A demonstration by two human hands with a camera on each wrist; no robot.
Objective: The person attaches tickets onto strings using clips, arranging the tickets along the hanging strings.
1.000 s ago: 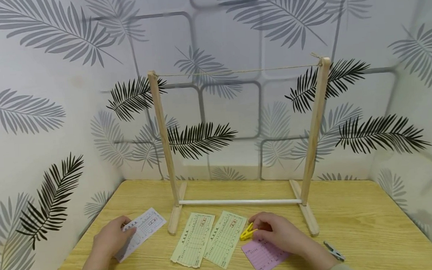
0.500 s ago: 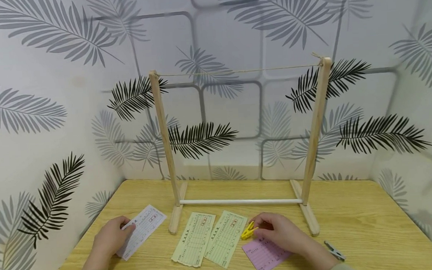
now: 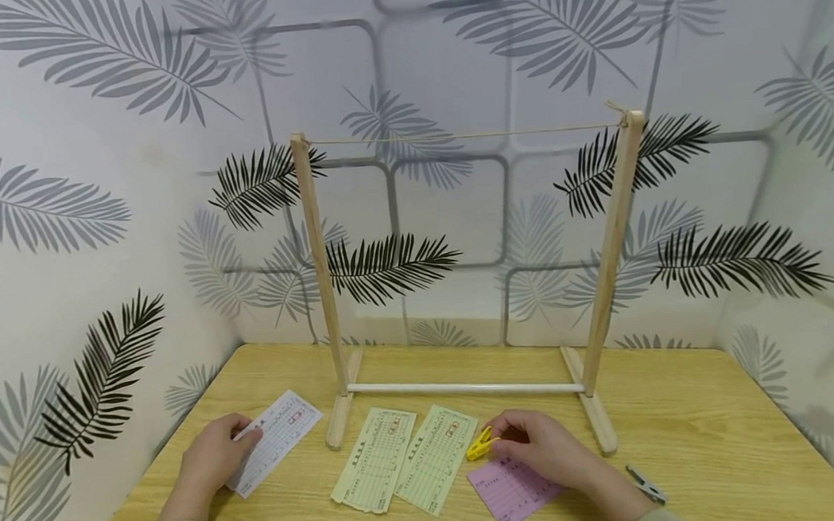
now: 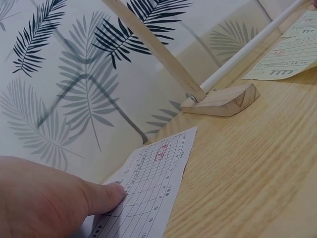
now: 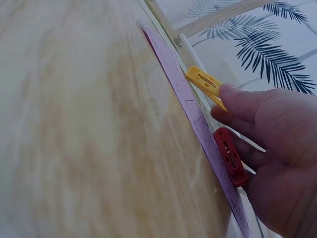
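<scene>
My left hand (image 3: 214,456) holds a white printed paper slip (image 3: 277,440) by its left edge, near the table's left side. In the left wrist view the thumb lies on top of the slip; the other fingers are hidden. Thumb and forefinger of my right hand (image 3: 543,448) pinch a yellow clothespin (image 3: 480,445) above a pink slip (image 3: 510,494). A red clothespin (image 5: 230,156) shows in the right wrist view, under that hand's other fingers and against the pink slip. Two pale green slips (image 3: 375,462) lie between the hands, side by side.
A wooden frame (image 3: 323,274) stands behind the slips, with a string (image 3: 467,135) tied between its post tops and a white bar (image 3: 464,387) low down. Its feet reach forward on the table (image 3: 699,410). A grey clothespin (image 3: 646,484) lies right of my right wrist.
My left hand's white slip has shifted slightly away from me and its near end has turned a little. My right hand keeps the yellow clothespin in about the same place.
</scene>
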